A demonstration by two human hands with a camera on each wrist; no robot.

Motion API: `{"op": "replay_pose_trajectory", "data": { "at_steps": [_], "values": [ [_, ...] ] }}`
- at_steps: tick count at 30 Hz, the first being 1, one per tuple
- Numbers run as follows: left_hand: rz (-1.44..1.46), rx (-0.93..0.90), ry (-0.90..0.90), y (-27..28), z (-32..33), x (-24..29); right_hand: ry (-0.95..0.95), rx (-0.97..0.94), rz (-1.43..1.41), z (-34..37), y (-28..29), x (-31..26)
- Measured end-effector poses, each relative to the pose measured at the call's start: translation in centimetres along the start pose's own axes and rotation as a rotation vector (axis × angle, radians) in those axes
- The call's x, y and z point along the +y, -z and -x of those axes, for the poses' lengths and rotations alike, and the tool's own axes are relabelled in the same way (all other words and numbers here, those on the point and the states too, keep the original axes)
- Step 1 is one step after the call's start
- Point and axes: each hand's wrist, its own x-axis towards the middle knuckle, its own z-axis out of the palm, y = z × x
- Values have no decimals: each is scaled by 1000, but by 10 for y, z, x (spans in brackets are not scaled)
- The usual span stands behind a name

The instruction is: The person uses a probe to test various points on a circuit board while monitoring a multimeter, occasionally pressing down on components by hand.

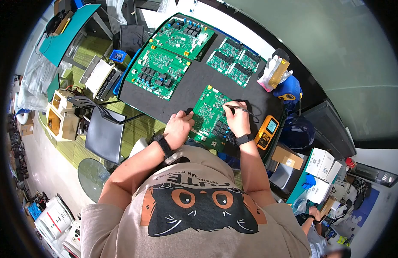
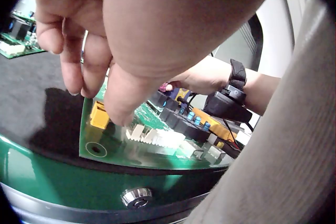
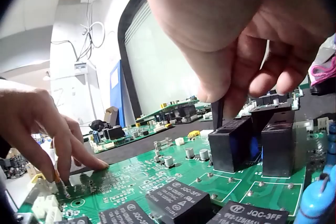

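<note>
A green circuit board (image 1: 206,112) lies before the person, with black relays (image 3: 231,145) and white connectors (image 2: 157,137) on it. At its left edge, the left hand (image 1: 180,129) rests with loosely bent fingers; its thumb (image 2: 122,111) touches the board beside a yellow part (image 2: 98,116). Over the board's right side, the right hand (image 1: 238,120) pinches a thin black probe (image 1: 231,107). Between thumb and finger, the probe points down by a tall black relay in the right wrist view, its tip hidden behind the relay. An orange meter (image 1: 267,132) lies right of this hand.
Large green boards (image 1: 158,72) lie at the mat's back left and a panel of smaller boards (image 1: 234,61) at the back. Gloves (image 1: 272,74) and a blue object (image 1: 288,89) stand at the right edge. A chair (image 1: 105,136) is left of the table.
</note>
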Motion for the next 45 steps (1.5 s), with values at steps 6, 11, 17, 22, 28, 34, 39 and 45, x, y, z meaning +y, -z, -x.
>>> {"op": "replay_pose_trajectory", "data": {
  "at_steps": [6, 11, 17, 22, 28, 34, 39, 45],
  "values": [
    [-2, -8, 7, -2, 1, -2, -8, -19, -12, -1, 3, -2],
    [-11, -14, -2, -1, 0, -1, -8, -34, -53, -4, 5, 0],
    [2, -18, -2, 2, 0, 0, 46, -48, -41, -7, 5, 3],
    [2, -20, -7, -1, 0, -3, 50, -50, -50, -7, 5, 4],
    [16, -12, -15, -1, 0, -3, 23, -99, -10, -8, 7, 3],
    [1, -38, -4, 2, -1, -1, 49, -84, 14, -9, 4, 3],
    [22, -26, -7, 2, -1, -2, 55, -86, 18, -10, 4, 0],
    [18, -17, -11, 1, -1, -2, 71, -66, 18, -10, 3, 0]
  ]
}}
